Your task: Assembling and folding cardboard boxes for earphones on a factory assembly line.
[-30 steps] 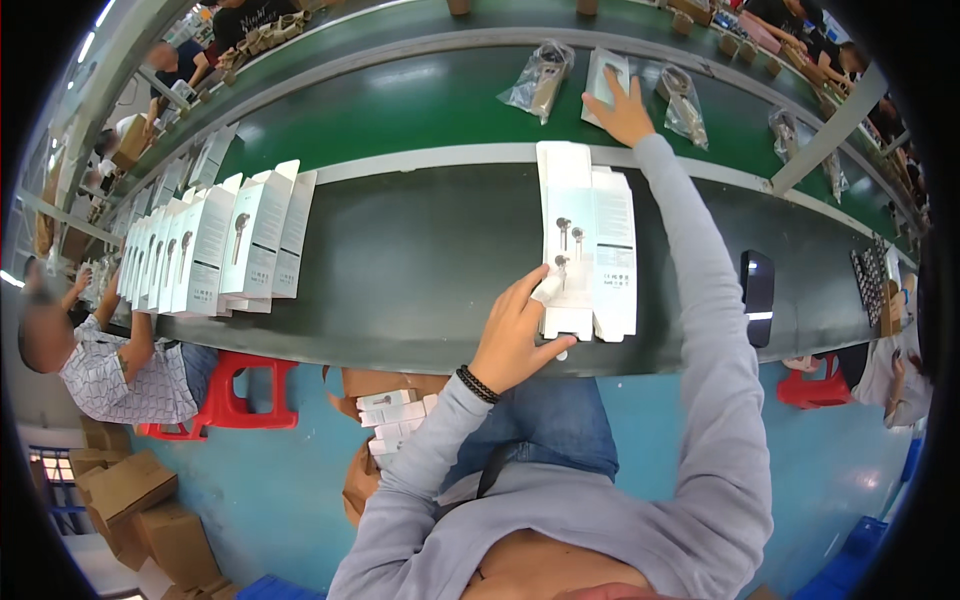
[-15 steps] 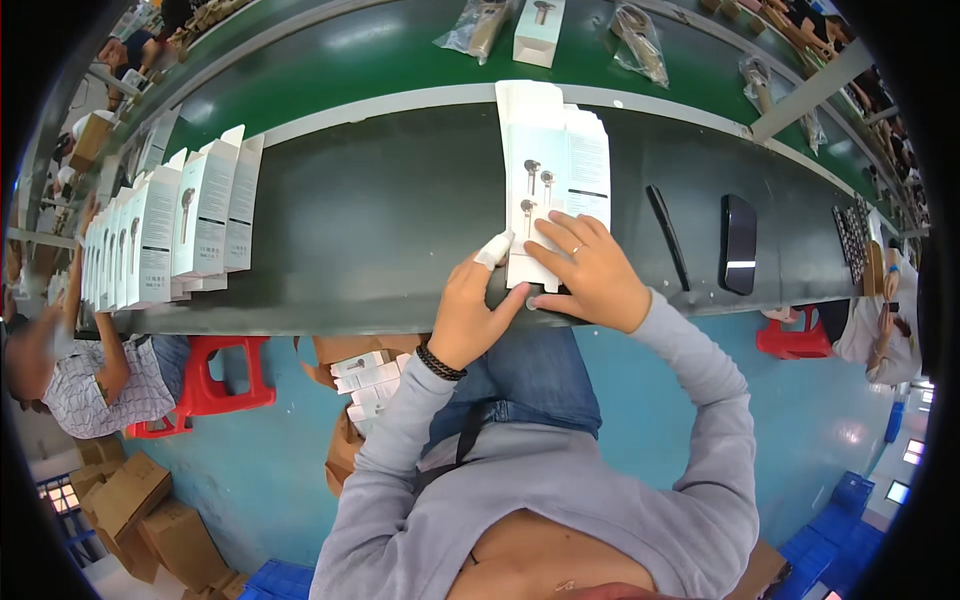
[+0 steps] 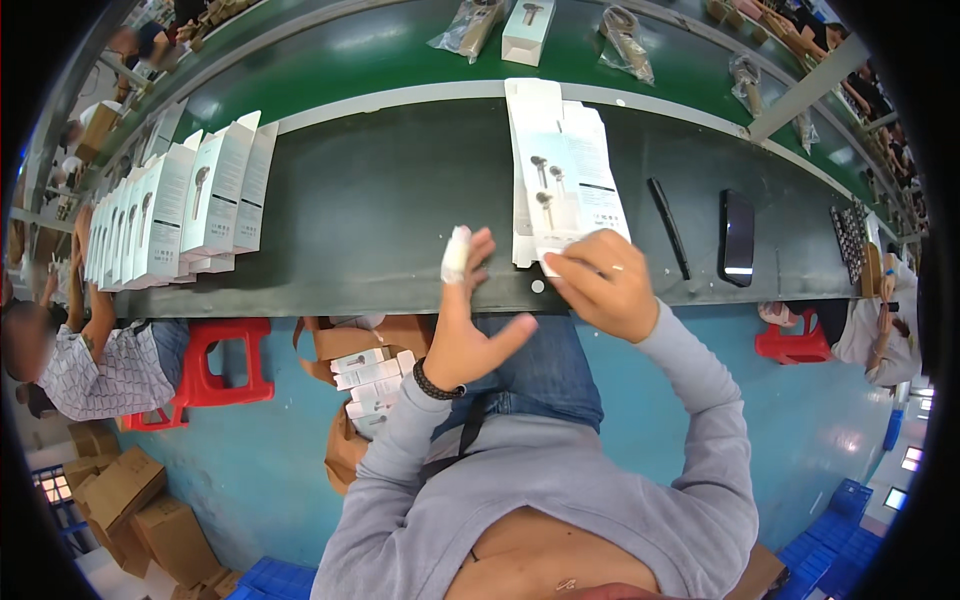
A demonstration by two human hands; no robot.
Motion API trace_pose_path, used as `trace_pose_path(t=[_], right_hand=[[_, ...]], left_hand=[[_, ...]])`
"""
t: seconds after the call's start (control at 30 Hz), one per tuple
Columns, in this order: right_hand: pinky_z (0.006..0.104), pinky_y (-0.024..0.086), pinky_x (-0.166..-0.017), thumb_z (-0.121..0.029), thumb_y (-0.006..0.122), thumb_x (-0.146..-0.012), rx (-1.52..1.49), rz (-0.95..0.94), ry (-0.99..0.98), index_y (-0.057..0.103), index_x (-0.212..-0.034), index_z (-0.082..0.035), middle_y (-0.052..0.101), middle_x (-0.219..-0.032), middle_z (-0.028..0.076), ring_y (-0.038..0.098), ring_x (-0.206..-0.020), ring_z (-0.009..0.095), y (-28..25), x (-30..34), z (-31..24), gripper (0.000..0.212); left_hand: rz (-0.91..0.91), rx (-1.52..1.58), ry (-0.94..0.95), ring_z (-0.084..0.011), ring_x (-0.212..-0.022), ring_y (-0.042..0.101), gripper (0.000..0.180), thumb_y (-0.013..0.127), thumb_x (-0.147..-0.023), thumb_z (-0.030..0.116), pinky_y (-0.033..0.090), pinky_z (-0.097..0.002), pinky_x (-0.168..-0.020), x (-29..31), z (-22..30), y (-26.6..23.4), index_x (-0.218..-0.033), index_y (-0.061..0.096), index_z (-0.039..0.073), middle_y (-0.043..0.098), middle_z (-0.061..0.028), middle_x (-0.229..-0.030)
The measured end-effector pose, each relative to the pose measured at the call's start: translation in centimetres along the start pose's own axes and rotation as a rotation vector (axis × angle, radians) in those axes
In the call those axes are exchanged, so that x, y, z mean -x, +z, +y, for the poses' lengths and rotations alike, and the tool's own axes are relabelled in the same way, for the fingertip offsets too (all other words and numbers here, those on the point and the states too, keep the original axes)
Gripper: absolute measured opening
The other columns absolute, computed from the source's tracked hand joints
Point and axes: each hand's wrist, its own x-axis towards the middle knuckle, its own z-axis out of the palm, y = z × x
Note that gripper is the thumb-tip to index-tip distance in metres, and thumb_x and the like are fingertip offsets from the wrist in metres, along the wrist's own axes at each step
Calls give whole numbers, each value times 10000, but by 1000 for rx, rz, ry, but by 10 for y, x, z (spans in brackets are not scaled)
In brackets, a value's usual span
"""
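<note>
Flattened white cartons (image 3: 590, 165) with pictures of a dark-headed device lie in a small overlapping pile in front of me. At the pile's near edge, my right hand (image 3: 612, 288) pinches the lower end of the top flattened carton between thumb and fingers. My left hand (image 3: 462, 335) is held apart from the pile, over the table's near edge, fingers and thumb spread and nothing in it. White wrapping covers one of its fingertips. A small pale disc (image 3: 538, 286) lies on the dark table (image 3: 390, 200) between the hands.
Erected cartons (image 3: 210, 195) stand in a row at the left. A black pen (image 3: 669, 228) and a phone (image 3: 737, 238) lie to the right. Beyond runs a green belt (image 3: 380, 65) with a carton (image 3: 527, 32) and bagged items (image 3: 628, 45). A paper bag (image 3: 345, 455) of cartons sits below.
My left hand has come away from the pile, moving left and opening. My right hand has gone from lying on the cartons to pinching the lower end of the top one.
</note>
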Motion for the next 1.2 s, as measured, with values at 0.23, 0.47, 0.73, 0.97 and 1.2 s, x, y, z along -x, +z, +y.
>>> trace_pose_path(t=[0.23,0.47,0.73,0.97,1.2], right_hand=[[272,448,-510,-74,584,-826,-706,344,162,594,-864,41,608,-754,126,567,-565,187,-53,-25,-61,122],[245,478,-557,24,602,-775,-482,200,308,601,-934,50,642,-727,149,630,-601,187,-41,-22,-52,161],[314,497,-710,-285,587,-834,-879,-56,337,483,-1166,40,651,-822,140,643,-774,223,-18,-20,-36,476],[330,409,-883,-265,731,-741,-1036,148,257,358,-1269,7,582,-1102,146,558,-1015,205,45,-7,-70,702],[291,430,-842,-221,703,-770,-1483,74,808,470,-1149,30,584,-1081,89,547,-976,156,37,-9,-77,511]], left_hand=[[33,-931,799,-392,-1287,261,520,665,-705,313,81,-715,-932,-13,49,-16,-1144,437,472,336,-120,-1361],[-211,-903,572,-331,-1097,458,584,764,-552,342,191,-619,-972,-12,84,-39,-1088,533,349,450,-100,-1214],[-122,-908,507,-195,-530,603,539,772,-593,152,494,-238,-558,-4,89,-62,-1090,595,40,644,-22,-664],[89,-363,352,-166,-712,646,397,723,-706,16,487,-249,-667,1,107,-40,-1065,560,-31,674,-106,-790],[-147,325,-278,-174,-1008,502,723,752,-696,223,417,-303,-845,15,82,-52,-1272,383,-10,517,-116,-1146]])
